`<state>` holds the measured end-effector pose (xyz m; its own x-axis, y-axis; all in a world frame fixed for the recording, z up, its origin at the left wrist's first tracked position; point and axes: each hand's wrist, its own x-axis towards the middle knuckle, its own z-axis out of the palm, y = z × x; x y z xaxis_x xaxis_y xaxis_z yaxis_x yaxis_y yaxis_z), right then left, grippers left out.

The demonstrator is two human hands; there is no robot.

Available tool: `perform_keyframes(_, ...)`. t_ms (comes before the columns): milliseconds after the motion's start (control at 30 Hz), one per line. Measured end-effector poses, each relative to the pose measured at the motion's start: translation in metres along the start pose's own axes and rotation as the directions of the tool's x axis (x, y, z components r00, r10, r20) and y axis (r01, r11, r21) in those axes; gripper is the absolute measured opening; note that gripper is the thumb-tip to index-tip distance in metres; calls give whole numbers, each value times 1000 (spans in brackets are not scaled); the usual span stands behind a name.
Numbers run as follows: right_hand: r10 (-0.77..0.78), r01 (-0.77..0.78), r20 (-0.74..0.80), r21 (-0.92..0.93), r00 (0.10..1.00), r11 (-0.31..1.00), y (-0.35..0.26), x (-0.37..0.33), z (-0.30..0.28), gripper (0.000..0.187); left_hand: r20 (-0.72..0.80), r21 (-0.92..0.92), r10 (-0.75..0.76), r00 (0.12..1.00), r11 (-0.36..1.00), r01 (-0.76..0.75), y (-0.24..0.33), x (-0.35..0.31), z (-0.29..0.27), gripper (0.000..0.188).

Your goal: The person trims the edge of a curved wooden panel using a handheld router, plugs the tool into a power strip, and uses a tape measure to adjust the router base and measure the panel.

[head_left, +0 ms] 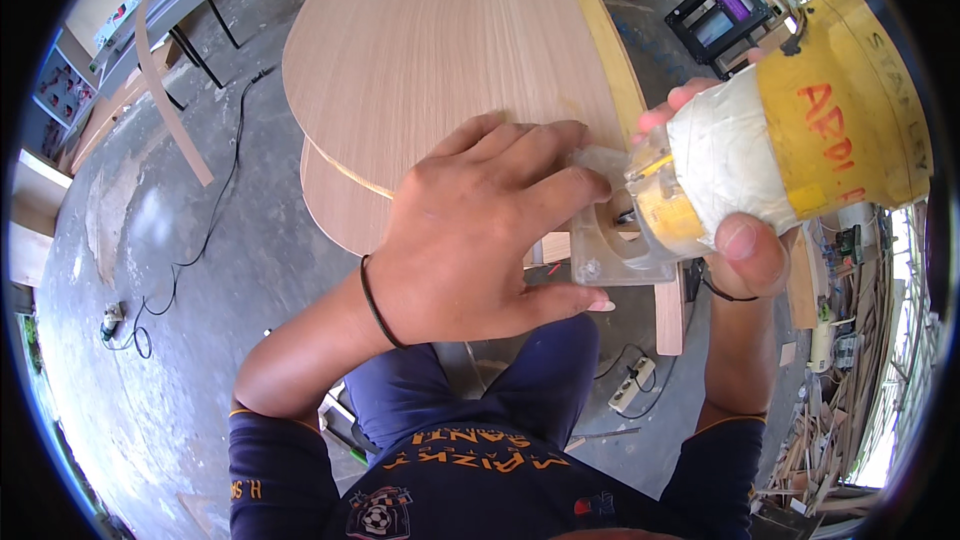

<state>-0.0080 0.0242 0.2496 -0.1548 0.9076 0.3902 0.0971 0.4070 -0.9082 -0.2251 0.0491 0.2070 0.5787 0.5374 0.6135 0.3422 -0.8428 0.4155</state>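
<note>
Left hand (480,225), thumb spread apart from bent fingers, rests against the clear base (635,268) of a trim router (845,105) at the near right edge of a round-ended wood-grain panel (450,50); the right hand (752,252) is wrapped around its taped barrel (718,165). Stiff and probably top-heavy, the tool is best held by that white wrap, likely less slippery than bare casing; its base looks more fragile. Panel appears smooth and rigid. Around it, left to right: far table (180,0), concrete floor (270,240), near power strip (633,385), wood scraps (820,440).
</note>
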Motion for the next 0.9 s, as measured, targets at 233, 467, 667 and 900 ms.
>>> perform_keyframes(233,63,-63,14,50,998,997,-2,-2,-1,106,-7,-26,-14,1000,1000,13,0,-2,1,49)
perform_keyframes(467,47,-47,22,29,999,998,-2,-2,-2,104,-33,-53,-7,999,999,5,2,0,2,45)
perform_keyframes(667,20,-20,35,23,999,1000,3,2,0,96,-50,-32,4,999,999,-5,1,-2,2,46)
perform_keyframes(900,-28,27,47,18,998,999,-1,4,11,83,-61,-12,42,997,999,-43,0,-4,1,49)
